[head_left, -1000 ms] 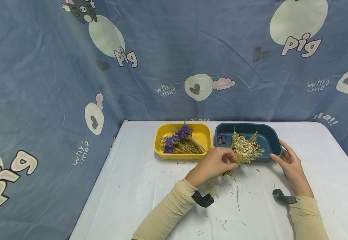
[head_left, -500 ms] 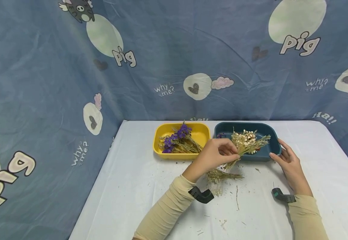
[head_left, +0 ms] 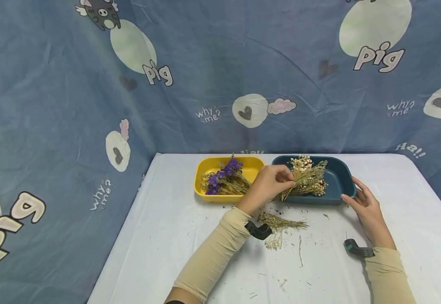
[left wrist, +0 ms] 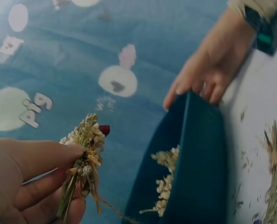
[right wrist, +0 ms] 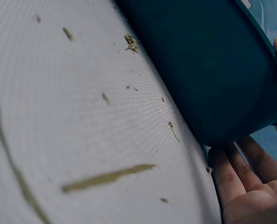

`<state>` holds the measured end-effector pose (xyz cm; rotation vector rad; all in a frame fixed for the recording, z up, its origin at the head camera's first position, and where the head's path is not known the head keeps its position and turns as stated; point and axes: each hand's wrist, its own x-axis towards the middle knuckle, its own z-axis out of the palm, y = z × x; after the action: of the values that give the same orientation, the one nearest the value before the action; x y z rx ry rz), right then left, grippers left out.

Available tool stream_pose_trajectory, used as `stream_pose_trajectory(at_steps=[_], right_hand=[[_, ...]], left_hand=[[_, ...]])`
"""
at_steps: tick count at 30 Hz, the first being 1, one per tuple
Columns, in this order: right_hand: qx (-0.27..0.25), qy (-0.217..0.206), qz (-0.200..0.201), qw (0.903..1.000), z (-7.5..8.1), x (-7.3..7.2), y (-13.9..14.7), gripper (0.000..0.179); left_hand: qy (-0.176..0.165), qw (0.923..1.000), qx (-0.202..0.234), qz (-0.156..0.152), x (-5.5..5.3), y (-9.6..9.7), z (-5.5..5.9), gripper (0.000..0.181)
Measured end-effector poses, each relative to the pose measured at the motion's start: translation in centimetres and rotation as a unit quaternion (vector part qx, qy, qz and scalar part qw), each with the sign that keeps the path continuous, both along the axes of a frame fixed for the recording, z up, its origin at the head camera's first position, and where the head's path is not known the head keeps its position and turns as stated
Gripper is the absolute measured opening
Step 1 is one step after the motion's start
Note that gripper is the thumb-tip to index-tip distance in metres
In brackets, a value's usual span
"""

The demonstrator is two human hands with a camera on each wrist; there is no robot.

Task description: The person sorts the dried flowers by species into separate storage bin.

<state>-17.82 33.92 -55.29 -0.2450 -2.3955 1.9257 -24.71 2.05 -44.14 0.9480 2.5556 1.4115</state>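
My left hand (head_left: 269, 183) pinches the stems of a bunch of dried flowers (head_left: 309, 180) over the left part of a dark teal tray (head_left: 336, 179). In the left wrist view thumb and fingers hold this dried flower bunch (left wrist: 89, 140), which has pale blossoms, green sprigs and a dark red bud. More pale flowers (left wrist: 164, 191) show inside the tray. My right hand (head_left: 366, 207) grips the tray's near right corner, thumb at the front and fingers round the side. In the right wrist view, fingers (right wrist: 259, 163) touch the tray's outer wall (right wrist: 199, 70).
Left of the teal tray stands a yellow tray (head_left: 251, 166) with purple dried flowers (head_left: 220, 179). On the white table (head_left: 167, 236) in front lies another small dried bunch (head_left: 281, 222), with scattered stems and crumbs about it. A blue printed cloth (head_left: 190, 63) hangs behind.
My left hand has moved back and slightly left, bringing the dried flowers from the teal tray's front edge further over it. The small bunch on the table is now uncovered. My right hand stays put.
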Motion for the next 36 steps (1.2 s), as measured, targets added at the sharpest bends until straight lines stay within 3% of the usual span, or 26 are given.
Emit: stream_pose_trajectory(at_steps=[9,19,29,36], right_hand=[[-0.001,-0.008,-0.002,1.0000,0.0,-0.2,0.1,0.080],[0.003,-0.008,-0.003,1.0000,0.1,-0.1,0.0,0.079],[-0.005,-0.007,-0.002,1.0000,-0.2,-0.1,0.2,0.080],[-0.001,0.003,-0.003,1.0000,-0.1,-0.2,0.1,0.079]], left_hand=[[0.020,0.9975,-0.067,-0.003,-2.7,1.6,-1.0,0.005],[0.019,0.9937,-0.111,-0.002,-4.6,3.4,-2.3,0.009],[0.026,0.9872,-0.157,-0.002,-5.0,4.7,-3.3,0.010],[0.062,0.9738,-0.218,0.009,-5.2,5.0,-4.4,0.009]])
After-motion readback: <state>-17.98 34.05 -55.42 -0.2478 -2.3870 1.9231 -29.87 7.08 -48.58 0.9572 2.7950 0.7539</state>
